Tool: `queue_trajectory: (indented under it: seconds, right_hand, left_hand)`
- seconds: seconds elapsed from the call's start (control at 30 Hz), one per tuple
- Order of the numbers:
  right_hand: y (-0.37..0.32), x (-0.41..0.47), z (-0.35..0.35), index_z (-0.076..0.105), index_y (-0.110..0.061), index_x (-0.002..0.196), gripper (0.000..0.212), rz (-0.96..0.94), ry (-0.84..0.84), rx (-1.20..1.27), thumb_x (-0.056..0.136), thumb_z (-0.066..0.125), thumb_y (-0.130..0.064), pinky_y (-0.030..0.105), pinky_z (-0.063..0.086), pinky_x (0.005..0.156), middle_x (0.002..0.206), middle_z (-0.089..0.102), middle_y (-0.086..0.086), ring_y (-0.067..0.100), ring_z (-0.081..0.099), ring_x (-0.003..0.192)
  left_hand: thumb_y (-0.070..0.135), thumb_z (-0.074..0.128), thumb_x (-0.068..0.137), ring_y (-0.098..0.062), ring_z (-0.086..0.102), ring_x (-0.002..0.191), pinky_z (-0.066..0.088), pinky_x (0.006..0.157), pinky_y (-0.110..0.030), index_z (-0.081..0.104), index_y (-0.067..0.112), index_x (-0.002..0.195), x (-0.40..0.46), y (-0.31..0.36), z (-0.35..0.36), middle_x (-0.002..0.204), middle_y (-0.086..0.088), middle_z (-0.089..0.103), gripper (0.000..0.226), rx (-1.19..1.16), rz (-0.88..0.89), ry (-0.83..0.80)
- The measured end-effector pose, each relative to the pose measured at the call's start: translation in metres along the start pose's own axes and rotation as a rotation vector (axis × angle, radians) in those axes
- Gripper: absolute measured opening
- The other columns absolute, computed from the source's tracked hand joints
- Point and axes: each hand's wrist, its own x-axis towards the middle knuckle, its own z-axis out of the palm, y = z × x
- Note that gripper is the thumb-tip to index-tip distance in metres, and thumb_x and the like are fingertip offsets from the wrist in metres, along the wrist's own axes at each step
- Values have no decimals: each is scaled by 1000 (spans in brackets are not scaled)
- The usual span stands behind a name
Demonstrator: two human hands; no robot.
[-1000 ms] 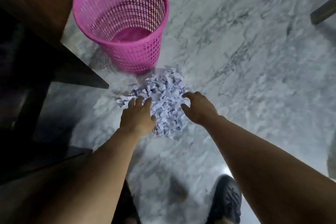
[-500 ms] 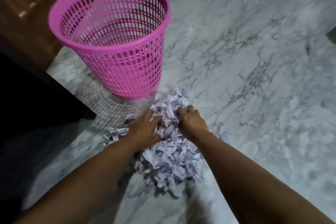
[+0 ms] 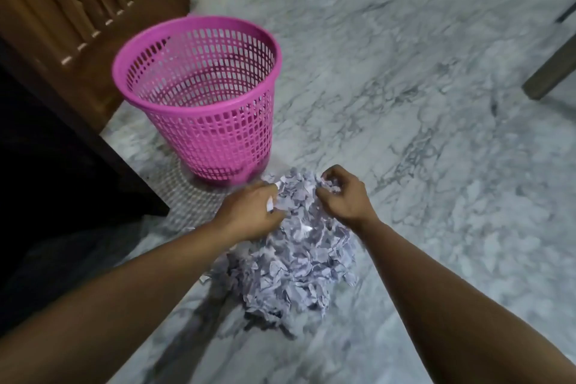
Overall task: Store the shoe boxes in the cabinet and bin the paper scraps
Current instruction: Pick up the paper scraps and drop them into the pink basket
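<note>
Both hands are down in a heap of crumpled paper scraps (image 3: 296,252) on the marble floor (image 3: 436,165). The left hand (image 3: 249,212) is at the heap's left upper edge, its fingers curled into the paper, with a white scrap showing between fingers and palm; it grips a clutch of scraps. The right hand (image 3: 341,193) is at the heap's far right corner, fingers bent over and thumb tucked in, pinching a bunch of scraps. The two hands are apart, with a ridge of paper between them.

Most of the heap lies on the near side of both hands, spreading back between the two forearms towards the person. A few stray scraps trail off below the left forearm.

Just beyond the left hand, and slightly to its left, stands a pink mesh waste basket (image 3: 199,97), upright on the floor, mouth open upwards. Its base is just beside the far edge of the heap; whether they touch cannot be told. Nothing clear can be made out inside it through the mesh.

Further left of the left hand is a dark cabinet (image 3: 56,146) whose interior is too dark to read, and beyond it a slatted wooden panel (image 3: 78,0). Well off to the right of the right hand, a wooden furniture leg (image 3: 548,72) meets the floor.
</note>
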Motion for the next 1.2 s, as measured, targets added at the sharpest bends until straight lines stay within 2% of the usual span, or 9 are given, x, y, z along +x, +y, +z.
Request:
queue_trajectory:
  seconds: [0.23,0.5,0.63,0.73,0.8,0.87,0.93,1.03,1.2]
  right_hand:
    - [-146,65,-28,58,-10,86,9,-294,202,432,81,64,-8,18,46,60,78,58,5,7,55,63]
    - [-280,139,-6,52,-18,81,19,-503,267,531,84,69,-10,21,47,65,72,58,-11,-1,53,63]
    - [-289,172,35,59,-19,101,15,-371,241,354,88,66,-19,37,58,80,97,69,-2,17,67,86]
    - [-273,184,59,55,-12,135,42,-225,41,66,97,66,-29,27,51,87,129,65,12,25,66,106]
    - [-264,182,68,54,-6,141,46,-157,-206,-153,100,63,-24,28,51,87,133,64,17,27,65,105]
    - [-260,178,69,63,-5,133,34,-117,-325,-286,101,60,-16,26,55,73,122,69,14,20,67,88]
    - [-259,176,64,73,-10,120,26,-125,-249,-250,99,60,-17,24,54,54,106,72,10,15,64,69]
    - [-254,175,48,77,-18,107,24,-209,56,-111,90,61,-21,27,57,73,94,75,3,17,70,80]
    - [-210,155,14,72,-18,107,25,-255,388,86,90,54,-20,17,45,66,74,66,-11,7,63,71]
  left_hand:
    - [20,66,83,-18,55,77,43,61,-32,49,13,79,16,27,-120,87,2,58,19,-320,4,472]
    - [29,58,78,-1,43,65,35,60,-21,51,16,78,90,-15,-266,75,-5,55,15,-421,-32,1104]
    - [47,50,71,-26,65,91,51,75,-33,64,15,95,131,-72,-261,98,-12,68,42,-258,-205,981]
    - [51,59,82,-34,65,98,55,82,-40,57,24,132,143,-102,-226,116,-13,67,56,-89,-404,517]
    - [39,68,91,-31,63,95,52,83,-38,65,16,121,144,-105,-205,117,-10,68,38,55,-457,67]
    - [32,74,89,-31,63,101,52,89,-40,69,11,115,143,-104,-193,116,-7,69,35,166,-483,-141]
    - [23,72,88,-30,65,94,55,86,-42,71,13,111,139,-102,-188,105,-6,70,25,179,-495,-104]
    - [20,63,87,-25,66,73,56,64,-37,69,20,96,127,-87,-190,85,-1,69,11,136,-441,208]
    - [21,46,88,-22,57,68,47,56,-37,59,19,79,73,-28,-164,76,2,60,16,19,56,574]
